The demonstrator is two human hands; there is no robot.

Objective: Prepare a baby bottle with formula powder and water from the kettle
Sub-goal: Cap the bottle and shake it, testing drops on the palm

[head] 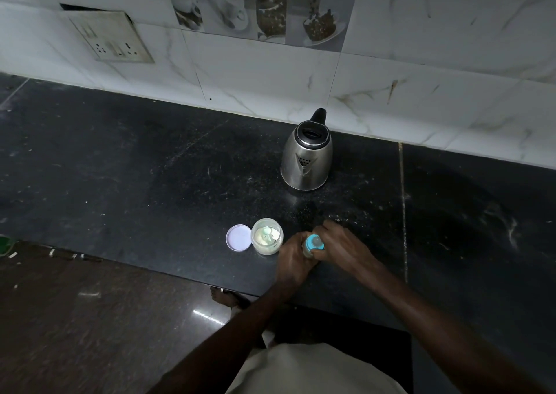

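Observation:
A baby bottle [313, 243] with a blue collar and teat stands near the counter's front edge. My left hand [293, 258] wraps around its body from the left. My right hand [340, 243] grips the blue collar from the right. Just left of the bottle stands an open clear jar of pale formula powder [267, 239] with a light green scoop lying inside. Its white lid [239, 237] lies flat beside it. A steel kettle [307, 157] with a black handle stands farther back on the counter, spout towards me.
The dark stone counter [135, 168] runs along a tiled wall with a switch and socket plate [109, 37] at upper left. The counter's front edge drops to a brown floor, where a bare foot [224, 296] shows.

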